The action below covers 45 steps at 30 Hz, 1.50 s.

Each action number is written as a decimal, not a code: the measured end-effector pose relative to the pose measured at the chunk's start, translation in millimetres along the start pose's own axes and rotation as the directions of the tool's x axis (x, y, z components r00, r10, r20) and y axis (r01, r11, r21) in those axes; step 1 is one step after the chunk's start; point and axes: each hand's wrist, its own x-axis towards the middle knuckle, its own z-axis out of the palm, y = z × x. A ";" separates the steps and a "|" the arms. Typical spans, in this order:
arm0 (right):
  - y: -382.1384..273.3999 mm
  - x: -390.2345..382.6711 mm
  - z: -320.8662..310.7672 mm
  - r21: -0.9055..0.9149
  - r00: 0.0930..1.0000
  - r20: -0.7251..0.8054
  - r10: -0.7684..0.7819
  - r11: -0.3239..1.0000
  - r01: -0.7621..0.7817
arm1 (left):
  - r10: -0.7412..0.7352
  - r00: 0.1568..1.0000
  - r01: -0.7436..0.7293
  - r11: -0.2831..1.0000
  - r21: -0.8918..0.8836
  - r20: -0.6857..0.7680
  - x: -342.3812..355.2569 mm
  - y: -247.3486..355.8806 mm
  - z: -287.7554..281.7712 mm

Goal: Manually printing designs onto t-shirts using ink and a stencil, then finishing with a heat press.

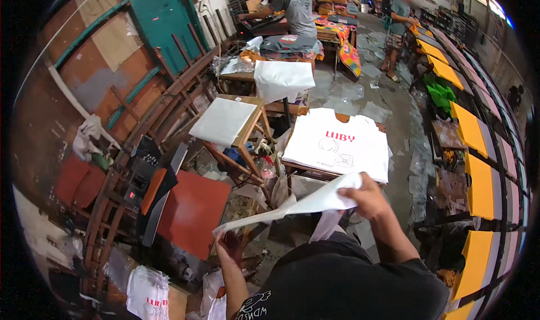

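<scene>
Currently, a white cloth is held stretched in front of the body, its right end gripped in the closed right hand, its left end pinched by the curled left hand. A printed white shirt is laid flat beyond.

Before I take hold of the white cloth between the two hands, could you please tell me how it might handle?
The white cloth is probably floppy, narrowing into a thin strip toward the left hand. It seems light for its size, as the right hand holds only one end.
</scene>
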 end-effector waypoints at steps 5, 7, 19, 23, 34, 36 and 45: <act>-39.8 -1.2 -92.0 0.142 0.928 -0.353 -0.116 0.974 0.176 | -0.021 0.995 0.034 0.990 0.135 -0.093 60.6 -19.2 109.4; -40.2 7.3 -122.3 0.226 0.827 -0.521 -0.210 0.900 0.371 | 0.092 0.983 -0.043 0.955 0.294 -0.156 77.4 -32.6 175.5; -45.2 203.5 -319.1 0.404 0.726 -0.678 0.115 0.883 0.237 | -0.040 0.979 -0.108 0.729 0.676 0.199 313.2 -161.1 367.7; -69.2 255.7 -381.1 0.344 0.836 -0.547 -0.047 0.898 0.276 | -0.019 0.962 -0.205 0.609 0.767 0.272 358.3 -184.4 428.1; -4.8 180.5 -338.5 -0.002 0.725 -0.684 -0.075 0.995 0.101 | -0.103 0.943 -0.197 0.595 0.779 0.317 343.9 -200.3 327.5; 53.5 164.0 -340.5 0.097 0.707 -0.705 0.051 0.995 0.025 | -0.147 0.969 -0.087 0.555 0.827 0.200 347.9 -215.9 283.2; 254.9 154.2 -364.9 0.237 0.566 -0.738 0.368 0.926 -0.293 | -0.231 0.960 0.218 0.246 0.944 -0.161 412.4 -284.7 79.6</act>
